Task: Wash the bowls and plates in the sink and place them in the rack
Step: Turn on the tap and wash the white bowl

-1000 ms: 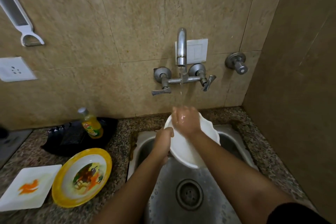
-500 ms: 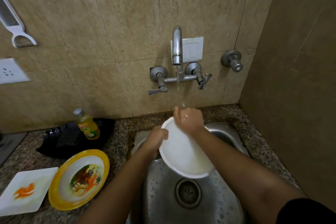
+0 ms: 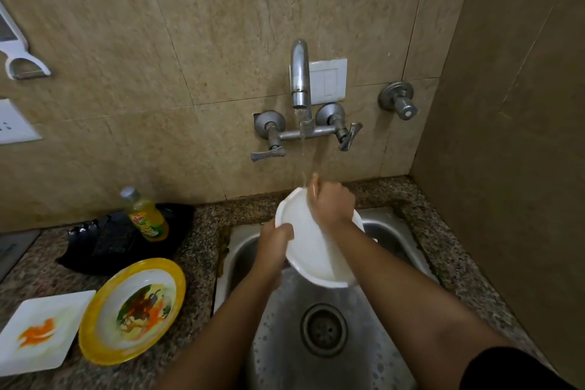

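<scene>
Holding a white plate (image 3: pixel 311 250) tilted over the steel sink (image 3: pixel 389 231), the person grips its left rim with the left hand (image 3: pixel 273 242), fingers curled around the edge. The right hand (image 3: pixel 330 204) lies on the plate's upper face near the far rim, its fingers bent and pressed to the surface. A thin stream of water (image 3: pixel 303 152) falls from the wall tap (image 3: pixel 300 73) and lands right at the right hand's fingertips and the plate's top edge. Below the plate the sink's drain (image 3: pixel 323 330) is in plain sight, and the basin around it is beaded with drops.

On the speckled stone bench (image 3: pixel 196 250) to the left of the sink lie two soiled pieces: a yellow-rimmed bowl (image 3: pixel 132 310) with dark and orange food smears in its middle, and just beside it, nearer the left edge of the view, a square white plate (image 3: pixel 42 332) with an orange smear. Behind them sits a black tray (image 3: pixel 104 241), and a bottle of yellow dish liquid (image 3: pixel 147 215) stands on it, close to the wall. A white switch plate (image 3: pixel 329 81) is fixed to the tiled wall behind the tap, with a separate valve (image 3: pixel 400 100) to its right.
</scene>
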